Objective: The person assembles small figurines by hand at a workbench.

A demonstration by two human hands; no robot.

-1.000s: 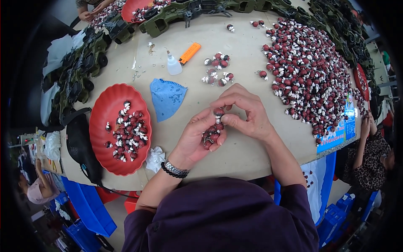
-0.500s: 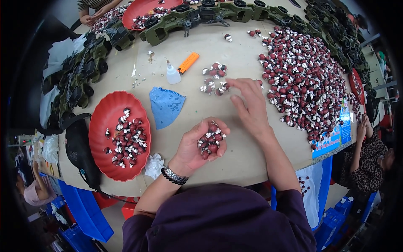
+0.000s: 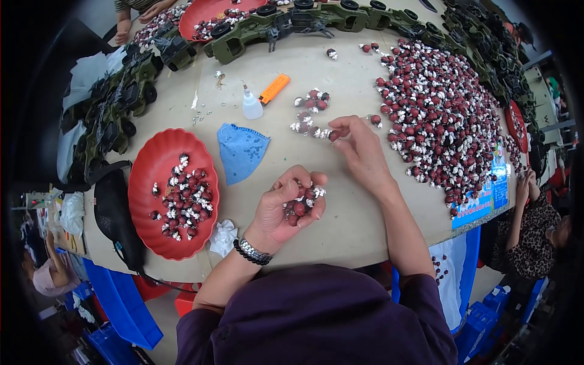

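My left hand (image 3: 286,210) is cupped palm up above the table and holds a handful of small dark red and silver pieces (image 3: 301,202). My right hand (image 3: 360,149) reaches forward to a small cluster of the same pieces (image 3: 310,115) and pinches one dark red piece (image 3: 333,135) between thumb and fingers. A large heap of these pieces (image 3: 441,115) lies to the right of that hand. A red oval tray (image 3: 155,170) at the left holds several more of them.
A blue cloth (image 3: 242,149), a small white glue bottle (image 3: 251,106) and an orange lighter (image 3: 274,89) lie behind my hands. Green toy vehicles (image 3: 304,21) line the table's far and left rims. Another person sits at the right edge (image 3: 535,225). Blue crates stand below.
My hands were together working on one piece. The right hand has since left the left one and reached forward to the small cluster, where it now pinches a piece. The left stays cupped.
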